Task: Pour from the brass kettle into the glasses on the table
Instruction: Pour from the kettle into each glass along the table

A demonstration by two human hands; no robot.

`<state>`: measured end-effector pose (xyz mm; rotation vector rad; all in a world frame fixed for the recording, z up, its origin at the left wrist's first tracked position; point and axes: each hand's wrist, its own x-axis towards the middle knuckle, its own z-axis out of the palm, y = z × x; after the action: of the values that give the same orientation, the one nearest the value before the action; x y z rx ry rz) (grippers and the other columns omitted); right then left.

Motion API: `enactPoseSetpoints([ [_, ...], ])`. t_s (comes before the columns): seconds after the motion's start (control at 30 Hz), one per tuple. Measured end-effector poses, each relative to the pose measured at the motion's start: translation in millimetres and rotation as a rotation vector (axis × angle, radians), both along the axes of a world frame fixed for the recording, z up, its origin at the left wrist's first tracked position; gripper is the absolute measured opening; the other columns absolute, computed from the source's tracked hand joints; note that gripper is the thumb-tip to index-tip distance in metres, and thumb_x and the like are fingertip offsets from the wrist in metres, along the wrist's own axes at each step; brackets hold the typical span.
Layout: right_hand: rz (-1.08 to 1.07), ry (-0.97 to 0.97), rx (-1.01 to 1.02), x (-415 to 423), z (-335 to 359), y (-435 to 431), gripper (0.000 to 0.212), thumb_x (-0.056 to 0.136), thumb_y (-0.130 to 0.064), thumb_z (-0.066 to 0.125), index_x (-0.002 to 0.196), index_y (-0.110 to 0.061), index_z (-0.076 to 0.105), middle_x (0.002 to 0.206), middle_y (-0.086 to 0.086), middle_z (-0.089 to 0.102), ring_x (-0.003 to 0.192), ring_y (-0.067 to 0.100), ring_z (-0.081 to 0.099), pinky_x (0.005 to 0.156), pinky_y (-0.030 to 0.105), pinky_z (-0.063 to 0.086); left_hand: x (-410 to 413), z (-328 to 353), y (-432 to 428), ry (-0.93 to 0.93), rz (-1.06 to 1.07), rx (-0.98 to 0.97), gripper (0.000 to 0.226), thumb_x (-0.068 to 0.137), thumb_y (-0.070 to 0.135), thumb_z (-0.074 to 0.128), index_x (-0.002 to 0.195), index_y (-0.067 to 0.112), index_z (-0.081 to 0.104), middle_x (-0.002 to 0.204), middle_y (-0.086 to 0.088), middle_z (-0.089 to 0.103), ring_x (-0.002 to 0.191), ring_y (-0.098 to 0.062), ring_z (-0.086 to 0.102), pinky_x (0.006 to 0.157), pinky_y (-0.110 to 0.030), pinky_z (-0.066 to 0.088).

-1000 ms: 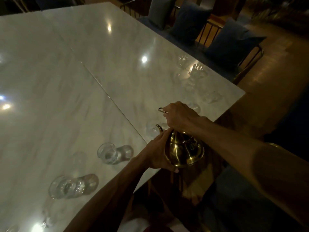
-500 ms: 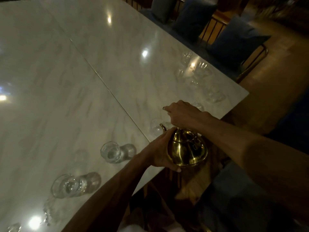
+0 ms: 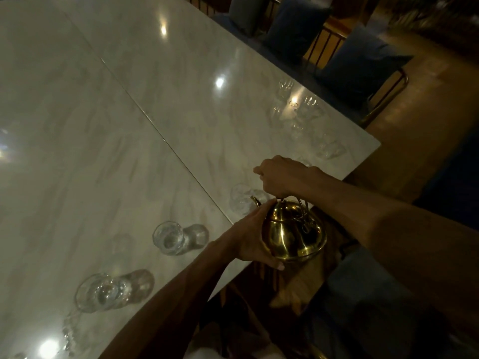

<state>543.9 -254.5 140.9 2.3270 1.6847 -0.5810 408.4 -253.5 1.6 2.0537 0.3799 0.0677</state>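
Hands: our right hand [image 3: 282,177] grips the brass kettle [image 3: 295,234] from above and our left hand [image 3: 248,239] cups its body, at the counter [image 3: 129,125] edge. Since a second ago the kettle has barely shifted. Its spout [image 3: 255,200] stays beside the nearest glass [image 3: 239,203], so we judge pouring imminent.

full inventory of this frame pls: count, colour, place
brass kettle: one, gold, at the table's near edge, spout toward a glass.
glass at the spout: one, clear, on the table just beyond the kettle.
glasses left of the kettle: two, clear, along the near edge; blurred ones bottom left.
far glasses: clear cluster by the far right edge; count cannot be told.
table: one, pale marble, seam across it.
cushions: three, dark blue, beyond the table.
floor: brown, right.
left hand: cups the kettle's body.
right hand: grips the kettle's handle.
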Motion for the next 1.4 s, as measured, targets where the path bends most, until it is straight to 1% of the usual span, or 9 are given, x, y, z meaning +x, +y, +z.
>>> enactPoseSetpoints([
  [0.2, 0.016, -0.006, -0.014, 3.3, -5.8, 7.1, 0.047, 0.095, -0.016, 0.049, 0.142, -0.013, 0.049, 0.141, 0.014, 0.052, 0.12, 0.031, 0.056, 0.097, 0.039, 0.05, 0.1, -2.9, 3.0, 0.014, 0.013, -0.012, 0.145, 0.05, 0.056, 0.096, 0.163, 0.033, 0.007, 0.165, 0.007, 0.031, 0.151, -0.019, 0.034, 0.119, -0.051, 0.04],
  [0.37, 0.053, -0.05, -0.018, 5.6, -9.1, 12.1, 0.042, 0.096, -0.019, 0.047, 0.138, -0.013, 0.051, 0.138, 0.013, 0.053, 0.117, 0.03, 0.056, 0.09, 0.037, 0.049, 0.6, 0.8, 2.4, 0.018, 0.021, -0.02, 0.144, 0.054, 0.044, 0.101, 0.163, 0.032, 0.007, 0.164, 0.007, 0.032, 0.15, -0.018, 0.035, 0.119, -0.049, 0.041],
  [0.47, 0.041, -0.052, -0.026, 6.7, -8.4, 13.4, 0.043, 0.098, -0.019, 0.048, 0.14, -0.011, 0.049, 0.14, 0.015, 0.051, 0.121, 0.031, 0.055, 0.095, 0.039, 0.049, 2.0, 1.4, 2.3, 0.013, 0.03, -0.025, 0.144, 0.053, 0.045, 0.101, 0.163, 0.034, 0.008, 0.163, 0.009, 0.034, 0.149, -0.016, 0.037, 0.119, -0.049, 0.042],
  [0.67, 0.053, -0.058, -0.039, 8.3, -12.0, 18.3, 0.044, 0.097, -0.02, 0.048, 0.141, -0.012, 0.048, 0.139, 0.014, 0.051, 0.119, 0.031, 0.056, 0.094, 0.039, 0.049, 2.9, 0.9, 3.1, 0.007, 0.045, -0.047, 0.145, 0.047, 0.061, 0.095, 0.161, 0.038, 0.009, 0.161, 0.011, 0.037, 0.149, -0.016, 0.039, 0.116, -0.052, 0.044],
  [0.9, 0.082, -0.076, -0.057, 11.1, -16.6, 23.0, 0.045, 0.096, -0.022, 0.049, 0.141, -0.012, 0.048, 0.14, 0.013, 0.051, 0.119, 0.031, 0.056, 0.096, 0.042, 0.05, 2.7, 2.3, 2.9, 0.004, 0.042, -0.029, 0.141, 0.056, 0.041, 0.101, 0.162, 0.035, 0.008, 0.163, 0.009, 0.034, 0.149, -0.014, 0.036, 0.12, -0.044, 0.04],
  [1.07, 0.101, -0.08, -0.059, 13.2, -20.2, 24.9, 0.045, 0.095, -0.024, 0.05, 0.139, -0.014, 0.05, 0.137, 0.011, 0.053, 0.116, 0.029, 0.057, 0.093, 0.041, 0.051, 3.1, 1.2, 2.9, 0.007, 0.039, -0.031, 0.14, 0.057, 0.041, 0.1, 0.162, 0.034, 0.008, 0.164, 0.007, 0.033, 0.15, -0.018, 0.035, 0.12, -0.042, 0.039],
  [1.17, 0.107, -0.076, -0.062, 12.8, -19.9, 25.8, 0.045, 0.095, -0.024, 0.051, 0.139, -0.014, 0.05, 0.135, 0.01, 0.054, 0.114, 0.028, 0.057, 0.092, 0.04, 0.052, 2.4, 0.4, 3.6, 0.006, 0.045, -0.046, 0.141, 0.055, 0.045, 0.1, 0.162, 0.034, 0.009, 0.163, 0.009, 0.034, 0.15, -0.017, 0.036, 0.12, -0.048, 0.04],
  [1.27, 0.114, -0.078, -0.07, 12.1, -20.0, 26.7, 0.043, 0.094, -0.023, 0.05, 0.136, -0.013, 0.052, 0.132, 0.011, 0.055, 0.112, 0.028, 0.058, 0.088, 0.039, 0.051, 1.9, 1.5, 3.5, 0.008, 0.048, -0.046, 0.143, 0.053, 0.049, 0.099, 0.162, 0.035, 0.007, 0.164, 0.008, 0.033, 0.151, -0.017, 0.034, 0.121, -0.048, 0.039],
  [1.4, 0.119, -0.077, -0.073, 10.8, -18.8, 28.2, 0.035, 0.094, -0.021, 0.049, 0.127, -0.012, 0.056, 0.127, 0.011, 0.057, 0.107, 0.028, 0.059, 0.079, 0.035, 0.049, 0.0, 3.5, 3.7, 0.009, 0.049, -0.038, 0.144, 0.055, 0.042, 0.101, 0.163, 0.032, 0.006, 0.165, 0.007, 0.031, 0.151, -0.016, 0.033, 0.121, -0.045, 0.038],
])
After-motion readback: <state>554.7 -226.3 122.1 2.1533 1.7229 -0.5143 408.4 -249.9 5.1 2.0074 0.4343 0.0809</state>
